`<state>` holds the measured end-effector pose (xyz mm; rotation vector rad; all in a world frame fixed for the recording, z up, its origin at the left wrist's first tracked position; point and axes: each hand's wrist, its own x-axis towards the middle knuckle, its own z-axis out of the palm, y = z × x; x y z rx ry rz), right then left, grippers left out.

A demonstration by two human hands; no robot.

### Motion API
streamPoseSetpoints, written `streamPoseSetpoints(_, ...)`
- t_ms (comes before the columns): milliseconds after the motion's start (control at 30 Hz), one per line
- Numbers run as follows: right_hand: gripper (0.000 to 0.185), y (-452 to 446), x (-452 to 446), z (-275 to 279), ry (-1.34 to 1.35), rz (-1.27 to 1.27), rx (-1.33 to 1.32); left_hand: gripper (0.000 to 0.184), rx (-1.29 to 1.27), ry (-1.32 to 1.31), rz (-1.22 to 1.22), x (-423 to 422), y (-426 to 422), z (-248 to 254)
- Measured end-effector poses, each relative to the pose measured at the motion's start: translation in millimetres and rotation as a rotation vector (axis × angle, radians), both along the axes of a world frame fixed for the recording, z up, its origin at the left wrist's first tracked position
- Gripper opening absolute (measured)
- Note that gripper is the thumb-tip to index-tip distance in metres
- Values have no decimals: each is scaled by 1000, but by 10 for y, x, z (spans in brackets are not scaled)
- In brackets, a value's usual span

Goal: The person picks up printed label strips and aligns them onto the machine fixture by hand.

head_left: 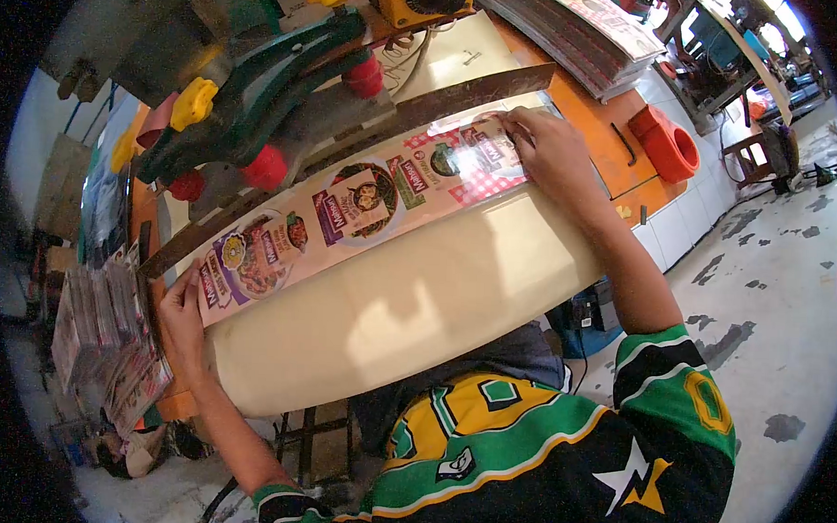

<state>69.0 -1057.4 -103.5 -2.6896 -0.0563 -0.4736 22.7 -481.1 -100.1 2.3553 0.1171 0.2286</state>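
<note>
A long printed strip (300, 230) with food pictures lies across the cream board (408, 307), close to a dark metal bar (480, 87). At its left end my left hand (184, 320) holds the edge, fingers pressed together near the corner. My right hand (551, 151) grips the strip's far right end, thumb and fingers closed at the edge. Just beyond the strip stands a dark green machine frame (258, 95) with red knobs (265, 168) and a yellow knob (194, 104).
Stacked printed sheets (583, 32) lie at the back right. A red ring-shaped holder (664, 146) sits on the orange table (572, 92) near a black hex key (623, 144). More printed packs (108, 320) are at the left. A yellow box (418, 3) stands at the back.
</note>
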Motion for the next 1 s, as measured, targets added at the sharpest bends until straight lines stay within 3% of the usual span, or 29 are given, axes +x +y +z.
streamPoseSetpoints(300,24,6,122,-19,-24,-50,86,32,-241,59,99,141,233,-191)
streamPoseSetpoints(467,24,45,82,-16,-54,-30,153,35,-47,13,92,142,213,-176)
streamPoseSetpoints(1000,26,35,87,-63,-17,-89,194,31,9,-23,81,151,46,-109)
